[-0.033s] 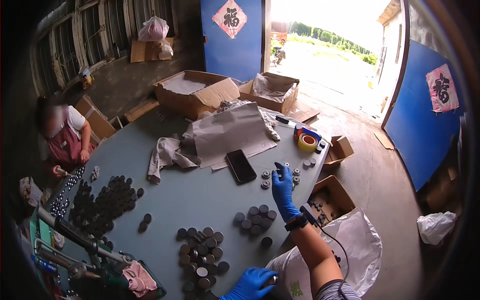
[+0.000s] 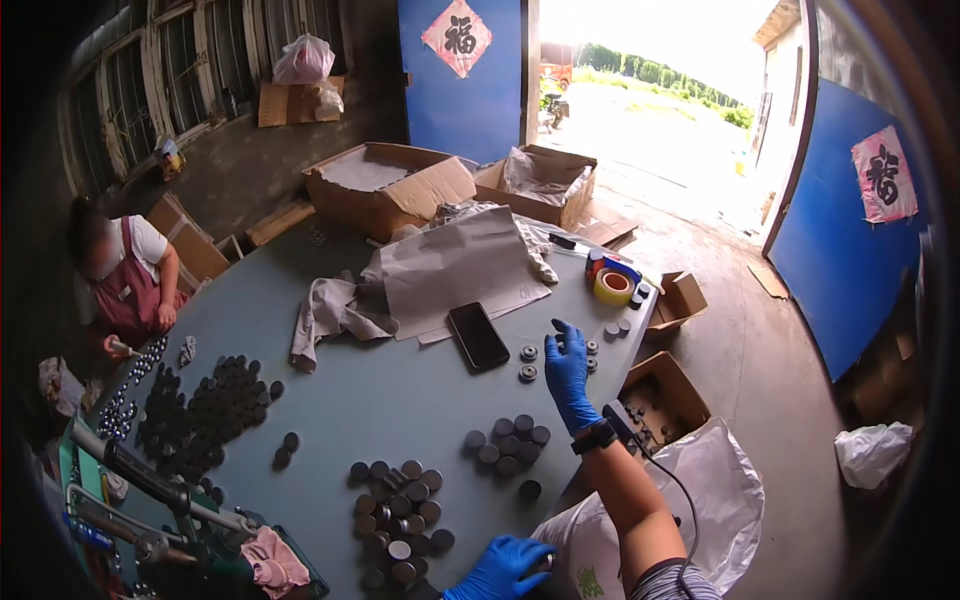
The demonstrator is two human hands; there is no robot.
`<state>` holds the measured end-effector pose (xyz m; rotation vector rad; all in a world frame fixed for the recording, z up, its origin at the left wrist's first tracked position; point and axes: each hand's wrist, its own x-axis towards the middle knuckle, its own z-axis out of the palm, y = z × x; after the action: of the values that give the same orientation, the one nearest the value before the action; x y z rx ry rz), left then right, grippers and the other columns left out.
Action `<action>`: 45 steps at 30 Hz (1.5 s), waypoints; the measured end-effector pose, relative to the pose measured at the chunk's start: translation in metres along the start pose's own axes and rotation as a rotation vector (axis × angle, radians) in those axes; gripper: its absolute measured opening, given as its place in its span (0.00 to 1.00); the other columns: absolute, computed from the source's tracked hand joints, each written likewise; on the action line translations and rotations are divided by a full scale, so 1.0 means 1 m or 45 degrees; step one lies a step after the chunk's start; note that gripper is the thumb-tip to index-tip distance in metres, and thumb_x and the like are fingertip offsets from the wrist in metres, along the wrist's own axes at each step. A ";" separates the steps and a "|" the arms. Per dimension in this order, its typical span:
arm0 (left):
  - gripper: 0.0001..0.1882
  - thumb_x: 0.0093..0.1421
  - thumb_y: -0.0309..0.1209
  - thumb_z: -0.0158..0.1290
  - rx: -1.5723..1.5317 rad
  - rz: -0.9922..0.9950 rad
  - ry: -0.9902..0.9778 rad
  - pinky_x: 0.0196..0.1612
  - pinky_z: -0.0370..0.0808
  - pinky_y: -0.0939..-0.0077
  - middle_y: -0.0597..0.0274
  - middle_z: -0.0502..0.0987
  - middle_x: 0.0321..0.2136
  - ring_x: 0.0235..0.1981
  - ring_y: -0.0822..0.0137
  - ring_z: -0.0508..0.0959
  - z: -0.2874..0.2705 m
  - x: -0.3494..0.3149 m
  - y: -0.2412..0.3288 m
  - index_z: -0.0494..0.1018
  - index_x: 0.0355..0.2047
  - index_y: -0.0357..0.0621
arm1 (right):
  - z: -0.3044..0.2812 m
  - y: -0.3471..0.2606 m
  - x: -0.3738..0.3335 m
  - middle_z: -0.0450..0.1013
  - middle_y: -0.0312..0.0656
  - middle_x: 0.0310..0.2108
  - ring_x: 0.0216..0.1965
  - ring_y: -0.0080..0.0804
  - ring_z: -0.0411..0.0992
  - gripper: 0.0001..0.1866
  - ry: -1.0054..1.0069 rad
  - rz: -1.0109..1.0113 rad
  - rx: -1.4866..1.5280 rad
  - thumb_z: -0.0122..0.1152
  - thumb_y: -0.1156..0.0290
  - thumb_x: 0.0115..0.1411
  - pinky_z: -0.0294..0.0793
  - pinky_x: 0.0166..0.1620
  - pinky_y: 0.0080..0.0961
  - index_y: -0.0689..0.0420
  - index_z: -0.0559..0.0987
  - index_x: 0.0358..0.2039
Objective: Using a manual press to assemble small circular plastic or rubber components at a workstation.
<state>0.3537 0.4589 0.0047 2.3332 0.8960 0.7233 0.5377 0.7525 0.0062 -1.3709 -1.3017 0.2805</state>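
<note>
My left hand (image 2: 497,570), in a blue glove at the lower edge, is closed around a small round metal piece (image 2: 546,562), partly hidden by the fingers. Further up the table, my right hand (image 2: 569,385), also gloved in blue, hovers among small silver ring-shaped parts (image 2: 528,352); its fingers are apart and nothing shows between them. Left of my left hand is a loose cluster of round dark metal caps (image 2: 400,550), some paler. A smaller group of grey discs (image 2: 507,445) sits between my two hands.
A black phone (image 2: 479,336), a grey paper sheet (image 2: 450,270) and tape rolls (image 2: 613,286) lie on the table (image 2: 330,420). Dark discs (image 2: 205,410) are heaped at left near a person (image 2: 135,275). A green hand machine (image 2: 190,520) stands lower left; a white sack (image 2: 700,490) lies at right.
My right hand has shifted slightly right, its fingers a little closer together, covering one of the ring-shaped parts. My left hand keeps its grip. The person at left has moved their head.
</note>
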 end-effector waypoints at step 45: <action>0.24 0.57 0.40 0.57 0.164 -0.098 -0.046 0.48 0.68 0.65 0.60 0.76 0.46 0.45 0.60 0.77 0.039 0.015 -0.012 0.70 0.54 0.50 | 0.044 -0.003 0.147 0.71 0.38 0.31 0.36 0.39 0.72 0.14 0.403 -0.631 0.185 0.53 0.82 0.56 0.73 0.39 0.31 0.56 0.71 0.42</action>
<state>0.3832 0.4659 -0.0263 2.4003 1.0380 0.6063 0.5537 0.8913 0.0691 -0.8900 -1.2770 -0.1728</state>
